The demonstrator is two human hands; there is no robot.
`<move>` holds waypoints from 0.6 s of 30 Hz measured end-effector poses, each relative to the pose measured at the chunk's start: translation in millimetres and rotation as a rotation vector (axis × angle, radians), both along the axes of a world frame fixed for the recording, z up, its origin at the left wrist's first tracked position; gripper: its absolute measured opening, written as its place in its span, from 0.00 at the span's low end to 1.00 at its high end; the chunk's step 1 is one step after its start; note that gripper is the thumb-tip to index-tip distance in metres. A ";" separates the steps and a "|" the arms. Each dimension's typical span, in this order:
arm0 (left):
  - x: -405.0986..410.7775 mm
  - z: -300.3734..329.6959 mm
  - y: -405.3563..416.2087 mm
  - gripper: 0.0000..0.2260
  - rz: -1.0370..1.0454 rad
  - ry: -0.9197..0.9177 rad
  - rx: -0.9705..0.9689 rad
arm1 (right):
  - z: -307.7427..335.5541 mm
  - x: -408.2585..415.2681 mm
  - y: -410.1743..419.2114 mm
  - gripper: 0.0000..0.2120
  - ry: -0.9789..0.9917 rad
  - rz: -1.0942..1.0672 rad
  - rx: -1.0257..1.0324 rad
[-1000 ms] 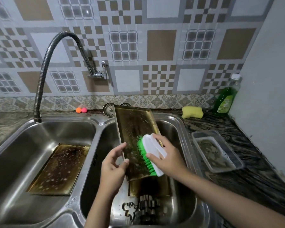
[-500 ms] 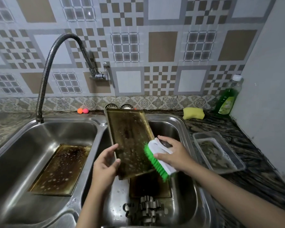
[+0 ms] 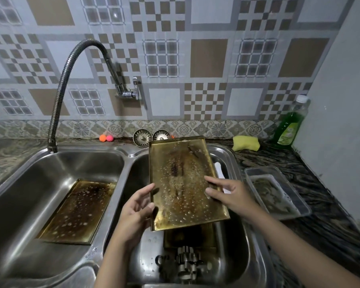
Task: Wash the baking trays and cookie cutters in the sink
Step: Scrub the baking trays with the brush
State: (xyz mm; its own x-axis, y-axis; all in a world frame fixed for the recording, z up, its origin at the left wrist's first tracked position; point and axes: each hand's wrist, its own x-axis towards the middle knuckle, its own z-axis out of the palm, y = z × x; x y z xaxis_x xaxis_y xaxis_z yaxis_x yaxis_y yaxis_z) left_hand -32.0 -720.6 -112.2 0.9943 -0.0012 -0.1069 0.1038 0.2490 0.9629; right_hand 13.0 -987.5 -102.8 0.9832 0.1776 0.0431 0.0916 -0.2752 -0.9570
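Both of my hands hold a soapy, brown-stained baking tray (image 3: 181,183) tilted above the right basin. My left hand (image 3: 136,213) grips its left edge with the thumb on top. My right hand (image 3: 227,194) holds its right edge. The white scrub brush (image 3: 219,170) shows partly behind that edge, by the sink rim (image 3: 231,156). A second dirty tray (image 3: 77,210) lies flat in the left basin. Another tray (image 3: 187,235) lies in the right basin, mostly hidden under the held one. Metal cookie cutters (image 3: 185,265) are piled at the front of the right basin.
The flexible faucet (image 3: 60,88) arches over the left basin with no water running. On the dark counter to the right are a clear plastic container (image 3: 279,192), a yellow sponge (image 3: 245,143) and a green dish soap bottle (image 3: 289,125). Two sink strainers (image 3: 151,137) lean at the back.
My right hand has let go of the green and white brush and taken the tray's right edge. The tray has shifted right and is now held by both hands.
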 end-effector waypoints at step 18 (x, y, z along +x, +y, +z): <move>7.9 25.2 -91.3 0.09 -0.203 -0.098 0.288 | -13.8 -28.2 29.1 0.17 -0.171 -0.186 0.059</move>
State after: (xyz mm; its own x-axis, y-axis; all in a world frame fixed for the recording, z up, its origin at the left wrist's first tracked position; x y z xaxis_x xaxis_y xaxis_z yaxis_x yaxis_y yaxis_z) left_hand -24.1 -811.9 -87.0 0.9824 -0.1836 -0.0355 0.0268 -0.0497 0.9984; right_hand -15.2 -958.4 -116.5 0.9763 -0.0130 0.2161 0.2063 -0.2466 -0.9469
